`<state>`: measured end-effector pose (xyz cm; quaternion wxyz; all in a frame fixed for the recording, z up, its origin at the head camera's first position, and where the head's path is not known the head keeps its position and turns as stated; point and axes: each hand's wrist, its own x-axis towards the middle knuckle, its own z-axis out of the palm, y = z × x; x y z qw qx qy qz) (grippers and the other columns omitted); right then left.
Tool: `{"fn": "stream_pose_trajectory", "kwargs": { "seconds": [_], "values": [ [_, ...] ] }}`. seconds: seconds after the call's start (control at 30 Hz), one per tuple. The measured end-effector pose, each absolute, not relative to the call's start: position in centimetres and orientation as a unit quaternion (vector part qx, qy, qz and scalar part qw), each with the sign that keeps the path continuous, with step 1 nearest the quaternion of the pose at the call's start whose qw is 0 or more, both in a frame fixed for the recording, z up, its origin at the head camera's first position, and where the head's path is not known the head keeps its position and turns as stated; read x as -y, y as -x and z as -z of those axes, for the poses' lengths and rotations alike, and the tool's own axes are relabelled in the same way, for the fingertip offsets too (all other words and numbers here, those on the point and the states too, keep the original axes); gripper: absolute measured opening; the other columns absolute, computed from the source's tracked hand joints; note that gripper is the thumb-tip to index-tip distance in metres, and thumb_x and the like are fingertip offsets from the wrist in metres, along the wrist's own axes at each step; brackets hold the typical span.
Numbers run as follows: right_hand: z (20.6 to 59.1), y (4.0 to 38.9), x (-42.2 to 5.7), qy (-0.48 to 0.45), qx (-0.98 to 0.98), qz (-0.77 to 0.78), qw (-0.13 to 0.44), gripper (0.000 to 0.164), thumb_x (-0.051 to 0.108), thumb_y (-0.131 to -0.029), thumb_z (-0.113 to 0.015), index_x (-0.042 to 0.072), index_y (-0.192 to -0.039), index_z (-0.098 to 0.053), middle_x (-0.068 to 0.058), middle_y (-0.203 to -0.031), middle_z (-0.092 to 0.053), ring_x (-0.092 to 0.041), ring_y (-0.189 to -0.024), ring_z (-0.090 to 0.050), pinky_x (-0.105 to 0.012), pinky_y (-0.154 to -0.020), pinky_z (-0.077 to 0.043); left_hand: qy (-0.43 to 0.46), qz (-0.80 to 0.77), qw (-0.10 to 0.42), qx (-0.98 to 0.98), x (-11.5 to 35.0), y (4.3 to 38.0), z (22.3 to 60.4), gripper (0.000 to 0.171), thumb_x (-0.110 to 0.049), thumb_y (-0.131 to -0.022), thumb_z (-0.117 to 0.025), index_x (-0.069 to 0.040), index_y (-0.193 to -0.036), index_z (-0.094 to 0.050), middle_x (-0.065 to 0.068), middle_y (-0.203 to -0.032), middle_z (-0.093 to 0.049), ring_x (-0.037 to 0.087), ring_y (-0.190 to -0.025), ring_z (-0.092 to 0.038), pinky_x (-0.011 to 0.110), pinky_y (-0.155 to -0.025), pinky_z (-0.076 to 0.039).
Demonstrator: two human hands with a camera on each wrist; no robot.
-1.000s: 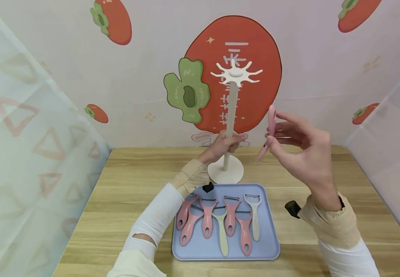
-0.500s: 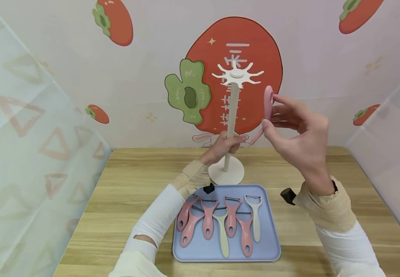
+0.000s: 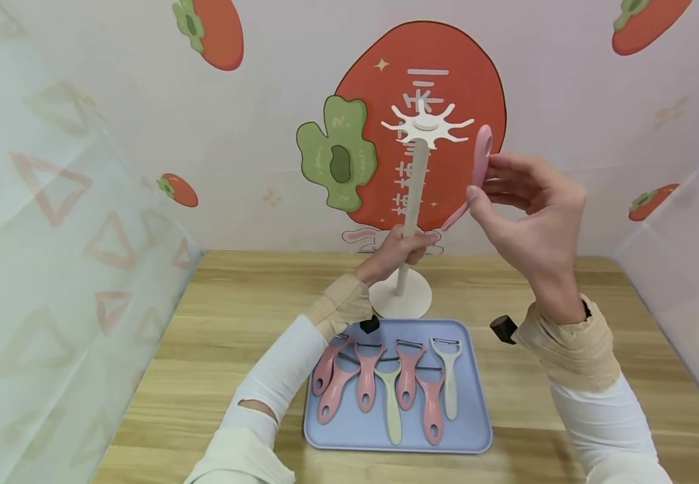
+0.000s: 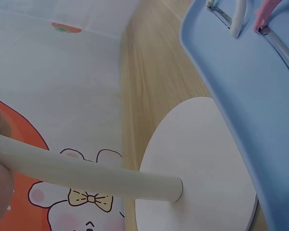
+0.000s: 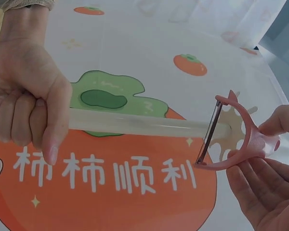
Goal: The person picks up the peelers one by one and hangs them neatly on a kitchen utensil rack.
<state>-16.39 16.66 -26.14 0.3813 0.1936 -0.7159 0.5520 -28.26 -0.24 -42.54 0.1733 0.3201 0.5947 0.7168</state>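
Note:
A white stand (image 3: pixel 413 195) with a round base and a ring of hooks (image 3: pixel 427 124) on top stands behind the tray. My left hand (image 3: pixel 394 254) grips its pole low down, fingers curled round it in the right wrist view. My right hand (image 3: pixel 533 222) pinches a pink peeler (image 3: pixel 481 158) between thumb and fingers, just right of the hooks and apart from them. The peeler's handle hole points up and its blade end slants down to the left. In the right wrist view the peeler's blade (image 5: pixel 210 132) shows plainly.
A blue tray (image 3: pixel 398 440) holds several pink peelers (image 3: pixel 433 407), a cream peeler (image 3: pixel 392 407) and a white peeler (image 3: pixel 449 383). It lies on a wooden table (image 3: pixel 234 302), close in front of the stand's base (image 3: pixel 400 306). A printed cloth wall (image 3: pixel 265 134) rises behind.
My right hand has raised the pink peeler from beside the pole to near hook height, its blade end swinging toward the pole. The left hand keeps its grip. The head view has shifted slightly.

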Motion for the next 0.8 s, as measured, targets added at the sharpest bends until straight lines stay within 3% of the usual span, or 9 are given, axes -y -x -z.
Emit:
{"fn": "stream_pose_trajectory", "kwargs": {
  "seconds": [0.8],
  "values": [
    [26.7, 18.5, -15.9, -0.216, 0.72, -0.552, 0.36, 0.033, 0.005, -0.083, -0.079, -0.001, -0.116, -0.077, -0.008, -0.102, -0.078, -0.016, -0.087, -0.076, -0.024, -0.081, -0.06, -0.319, -0.713, 0.159, -0.604, 0.3, 27.8, 42.5, 0.048, -0.012, -0.1, -0.054, -0.005, -0.057, -0.035, -0.001, -0.053, -0.025, 0.015, -0.049, -0.021, 0.029, -0.051, -0.019]
  ]
}}
